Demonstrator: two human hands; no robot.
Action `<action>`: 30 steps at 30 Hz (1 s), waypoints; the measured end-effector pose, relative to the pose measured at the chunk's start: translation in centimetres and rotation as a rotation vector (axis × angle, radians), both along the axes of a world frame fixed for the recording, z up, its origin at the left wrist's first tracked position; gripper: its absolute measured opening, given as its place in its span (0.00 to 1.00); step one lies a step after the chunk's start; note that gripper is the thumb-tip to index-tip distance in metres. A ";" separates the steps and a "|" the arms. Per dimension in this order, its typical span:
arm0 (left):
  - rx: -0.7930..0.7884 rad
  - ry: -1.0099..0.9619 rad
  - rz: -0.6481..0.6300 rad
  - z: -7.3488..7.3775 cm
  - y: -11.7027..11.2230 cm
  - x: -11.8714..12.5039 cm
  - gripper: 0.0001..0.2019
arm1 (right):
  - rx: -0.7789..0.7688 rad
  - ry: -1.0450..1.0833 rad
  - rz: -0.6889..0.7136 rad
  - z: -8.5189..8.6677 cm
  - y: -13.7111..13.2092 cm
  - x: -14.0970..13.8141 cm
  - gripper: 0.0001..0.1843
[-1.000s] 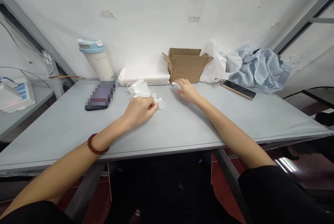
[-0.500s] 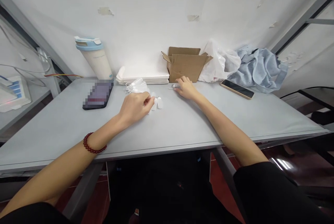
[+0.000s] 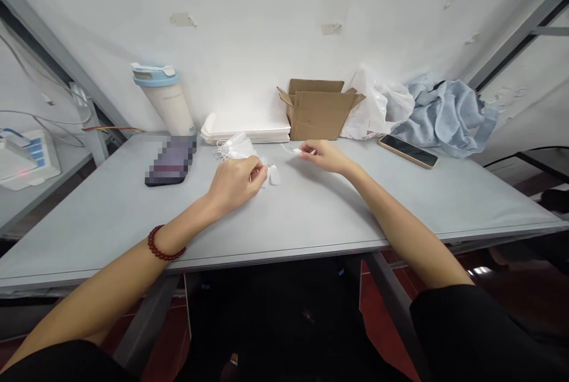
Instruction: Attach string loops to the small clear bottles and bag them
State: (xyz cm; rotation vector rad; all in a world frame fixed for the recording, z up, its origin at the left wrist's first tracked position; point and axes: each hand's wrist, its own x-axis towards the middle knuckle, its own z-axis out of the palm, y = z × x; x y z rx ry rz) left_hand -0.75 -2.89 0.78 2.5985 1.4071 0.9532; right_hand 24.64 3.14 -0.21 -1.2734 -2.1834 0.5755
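Observation:
My left hand (image 3: 237, 183) is closed in a pinch low over the table, at a few small white tags (image 3: 274, 175). A thin loop or cord shows at its fingertips, and the fingers partly cover the tags. My right hand (image 3: 323, 155) pinches a small white tag (image 3: 297, 151) between thumb and forefinger. A thin white string trails from that tag to the left. Behind my left hand lies a bunch of white tags with strings (image 3: 235, 146), partly hidden by the hand.
A stack of white sheets (image 3: 249, 133) and an open cardboard box (image 3: 320, 115) stand at the wall. Left are a tumbler (image 3: 166, 103) and a phone (image 3: 171, 159). Right are a plastic bag (image 3: 373, 106), blue cloth (image 3: 453, 115) and another phone (image 3: 408, 150).
My right hand has drawn back slightly from the box, bringing the white tag with its string into clearer view. My left hand stays pinched at the tags, shifted slightly right.

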 end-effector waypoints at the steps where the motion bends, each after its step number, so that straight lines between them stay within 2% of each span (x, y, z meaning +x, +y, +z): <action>1: -0.013 -0.001 -0.005 0.0 0.0 0.0 0.11 | -0.050 0.058 0.038 0.4 -0.6 -0.4 0.15; 4: -0.057 0.028 0.000 0.0 0.0 0.0 0.14 | -0.221 0.184 0.148 1.4 -2.1 -1.6 0.17; 7: -0.092 0.092 0.000 -0.1 0.0 0.1 0.19 | -0.278 0.239 0.187 2.1 -3.1 -2.3 0.16; 10: -0.101 0.127 -0.045 -0.2 0.1 0.1 0.19 | -0.272 0.257 0.219 2.4 -3.6 -2.6 0.18; 14: -0.093 0.148 -0.121 -0.3 -0.1 0.2 0.14 | -0.250 0.274 0.259 2.4 -3.7 -2.6 0.22; 18: -0.137 0.084 -0.155 -0.2 -0.3 0.4 0.12 | -0.267 0.309 0.247 2.4 -3.8 -2.7 0.22; 20: -0.229 -0.044 -0.183 0.1 -0.4 0.5 0.11 | -0.271 0.327 0.238 2.4 -3.9 -2.8 0.21; 25: -0.634 -0.401 -0.240 1.2 -0.6 0.8 0.11 | -0.288 0.368 0.270 2.5 -4.2 -3.1 0.22; 30: -0.770 -0.480 -0.259 1.8 -0.7 0.8 0.11 | -0.326 0.388 0.307 2.4 -4.3 -3.2 0.22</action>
